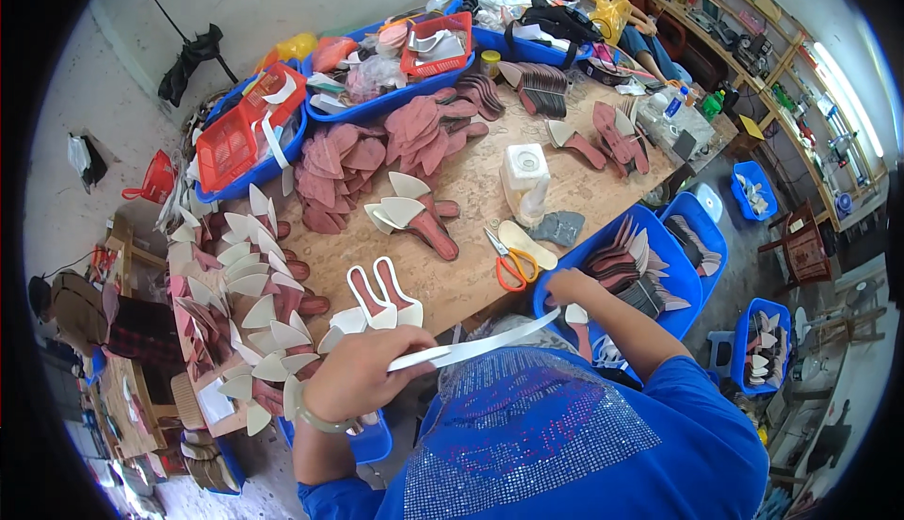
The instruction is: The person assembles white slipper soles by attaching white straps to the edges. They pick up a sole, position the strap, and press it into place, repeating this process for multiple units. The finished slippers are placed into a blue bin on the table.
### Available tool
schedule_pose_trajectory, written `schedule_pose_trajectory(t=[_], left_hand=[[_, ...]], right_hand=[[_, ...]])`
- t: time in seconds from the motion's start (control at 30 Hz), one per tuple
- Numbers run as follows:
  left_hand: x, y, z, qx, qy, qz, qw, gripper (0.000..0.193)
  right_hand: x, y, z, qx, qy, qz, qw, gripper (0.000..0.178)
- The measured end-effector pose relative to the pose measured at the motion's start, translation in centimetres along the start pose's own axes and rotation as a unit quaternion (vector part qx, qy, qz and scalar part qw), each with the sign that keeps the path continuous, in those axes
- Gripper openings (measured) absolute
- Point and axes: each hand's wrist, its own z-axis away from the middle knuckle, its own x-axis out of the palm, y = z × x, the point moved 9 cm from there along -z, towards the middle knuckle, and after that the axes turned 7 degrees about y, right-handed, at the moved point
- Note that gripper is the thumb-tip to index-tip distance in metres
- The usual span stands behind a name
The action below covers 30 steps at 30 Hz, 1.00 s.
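We hold one end of a long white strip in our left hand, with the fingers bent tight around it. The strip hangs in front of our blue shirt, just off the near edge of the tabletop, and curves up to our right hand. Those fingers curl in, but we cannot tell if they pinch the strip or only touch it. A pale ring sits round our left wrist.

Close to the near edge lie scissors with orange handles, and a cream flat piece is right next to them. A white bottle stands a bit farther in. Two shoe shapes with white borders rest at the near edge, in front of our left hand.

Lots of shoe parts with white pointy tips crowd the left edge. Pink-red flat pieces lie in heaps toward the far edge, next to a blue tub full of bags and scraps. By our right arm, beside the near edge, a blue bin holds a row of dark red soles. Past the far right corner, a person sits with a yellow bag.
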Motion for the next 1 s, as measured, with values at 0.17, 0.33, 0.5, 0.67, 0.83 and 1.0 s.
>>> schedule_pose_trajectory(t=[0.17, 0.33, 0.5, 0.67, 0.83, 1.0], left_hand=[[3.1, -2.1, -2.4, -0.089, 0.068, 0.196, 0.974, 0.025], [3.7, -3.1, -3.5, -0.137, 0.134, 0.358, 0.914, 0.031], [4.4, -3.2, -4.5, -0.132, 0.159, 0.38, 0.901, 0.033], [4.2, -1.6, -7.1, -0.102, 0.153, 0.347, 0.92, 0.033], [6.4, 1.9, -9.5, -0.03, 0.18, 0.397, 0.9, 0.036], [7.4, 5.8, -10.7, 0.04, 0.269, 0.409, 0.871, 0.03]], right_hand=[[-15.4, -16.0, 5.9, -0.3, -0.042, -0.653, 0.694, 0.044], [-19.7, -17.8, 9.2, -0.315, -0.016, -0.701, 0.64, 0.042], [-19.7, -15.7, 9.9, -0.256, 0.018, -0.721, 0.644, 0.037], [-20.2, -12.3, 12.8, -0.216, 0.041, -0.725, 0.653, 0.035], [-22.7, -8.3, 16.3, -0.191, 0.169, -0.708, 0.659, 0.039], [-24.3, -4.8, 20.6, -0.227, 0.419, -0.594, 0.648, 0.025]])
